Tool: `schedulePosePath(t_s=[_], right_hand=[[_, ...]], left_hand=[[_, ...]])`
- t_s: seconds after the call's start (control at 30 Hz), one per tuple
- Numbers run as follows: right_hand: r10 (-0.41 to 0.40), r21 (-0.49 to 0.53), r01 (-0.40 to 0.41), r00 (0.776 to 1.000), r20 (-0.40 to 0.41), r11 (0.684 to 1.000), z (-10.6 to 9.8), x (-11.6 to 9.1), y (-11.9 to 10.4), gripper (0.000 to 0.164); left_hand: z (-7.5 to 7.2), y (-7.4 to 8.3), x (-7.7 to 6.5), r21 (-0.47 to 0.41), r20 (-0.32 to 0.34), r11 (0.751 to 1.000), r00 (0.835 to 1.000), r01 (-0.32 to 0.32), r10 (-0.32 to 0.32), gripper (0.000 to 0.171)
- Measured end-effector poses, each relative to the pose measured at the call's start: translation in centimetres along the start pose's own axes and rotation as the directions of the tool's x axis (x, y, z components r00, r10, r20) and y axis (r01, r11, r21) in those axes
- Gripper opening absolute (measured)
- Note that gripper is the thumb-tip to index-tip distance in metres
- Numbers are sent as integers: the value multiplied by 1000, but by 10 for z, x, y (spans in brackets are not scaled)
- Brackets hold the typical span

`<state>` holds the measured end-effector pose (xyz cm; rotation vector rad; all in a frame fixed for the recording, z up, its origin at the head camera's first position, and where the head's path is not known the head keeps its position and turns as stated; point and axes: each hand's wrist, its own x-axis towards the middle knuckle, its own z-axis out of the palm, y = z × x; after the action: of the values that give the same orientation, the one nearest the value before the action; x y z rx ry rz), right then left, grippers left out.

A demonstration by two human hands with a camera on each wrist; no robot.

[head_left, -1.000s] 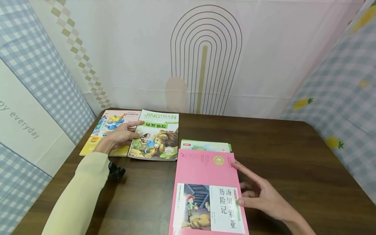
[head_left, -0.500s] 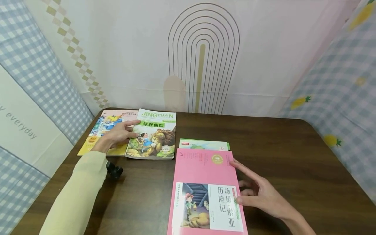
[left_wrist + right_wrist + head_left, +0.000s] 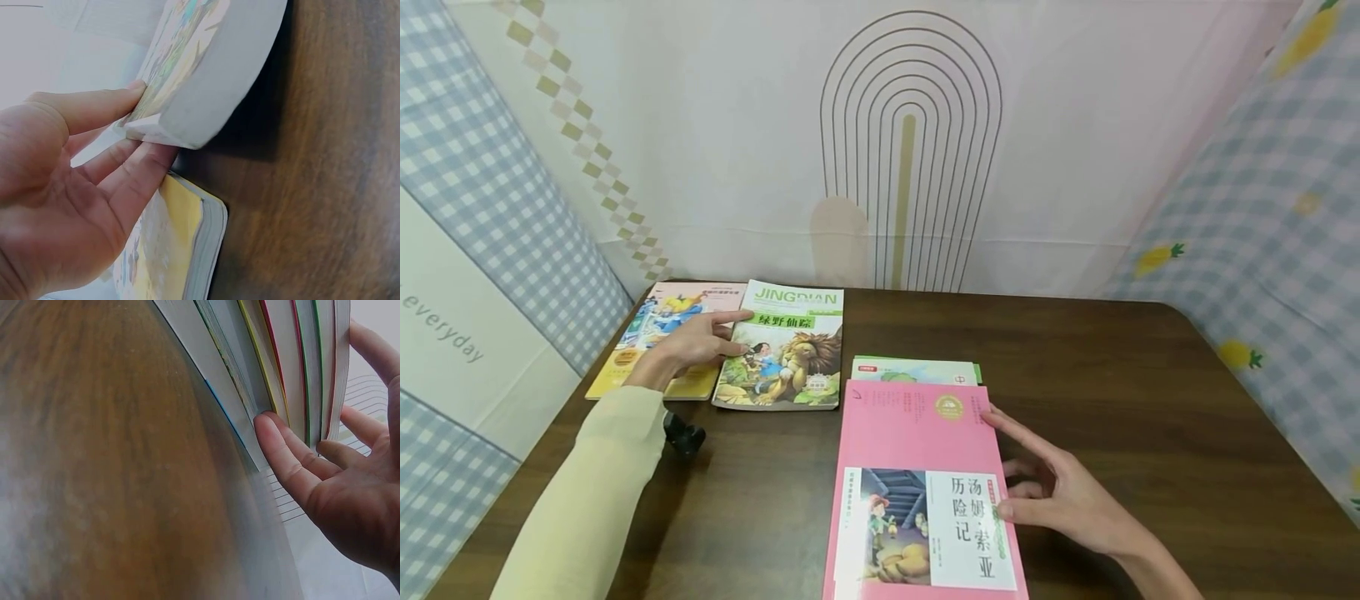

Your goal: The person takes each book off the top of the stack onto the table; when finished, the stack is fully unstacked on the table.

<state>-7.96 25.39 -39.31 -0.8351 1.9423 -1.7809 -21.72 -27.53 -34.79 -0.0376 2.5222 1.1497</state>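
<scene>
My left hand (image 3: 688,343) holds the left edge of a paperback book (image 3: 790,350) with a lion and a girl on its cover. In the left wrist view, the thumb lies on the cover and fingers reach under the edge, and a dark shadow shows beside the book's raised underside. My right hand (image 3: 1067,500) touches the right side of a stack of books (image 3: 294,369), topped by a pink book (image 3: 910,433). Its index finger and thumb meet the pink book's edge. In the right wrist view, the other fingertips rest against the page edges lower in the stack.
A pink-and-yellow book (image 3: 658,321) lies at the back left, beside the lion book. Part of a green-edged book (image 3: 917,372) shows beyond the pink one. A small black object (image 3: 683,435) is at the left wrist. Curtains stand around the brown table (image 3: 1075,350).
The whole head view has drifted slightly, so things appear a little further left. Both hands keep their places at the books.
</scene>
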Motion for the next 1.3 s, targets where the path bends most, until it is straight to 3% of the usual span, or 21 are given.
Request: schedulePosePath(t_s=[0.4,0.77,0.9,1.07,1.3], right_hand=[[15,-13,-15,1000,-12,1000,0,0,1,88],[-12,-19,12,1000,-2,1000,-2,-1,2,89],[-24,-25,24,1000,1,999,-2,-1,2,90],[-15,-33,15,1000,-2,999,-3,-2,2,89],[18,-28,-18,1000,-3,999,-5,-3,0,88]], left_hand=[[5,7,0,111,-25,994,999,-20,23,72],[13,25,-8,280,-182,959,983,46,5,69],[13,31,-15,335,-268,940,963,67,26,68],[21,48,-29,333,-328,943,938,2,114,59],[62,75,-54,197,-213,958,945,-209,250,51]])
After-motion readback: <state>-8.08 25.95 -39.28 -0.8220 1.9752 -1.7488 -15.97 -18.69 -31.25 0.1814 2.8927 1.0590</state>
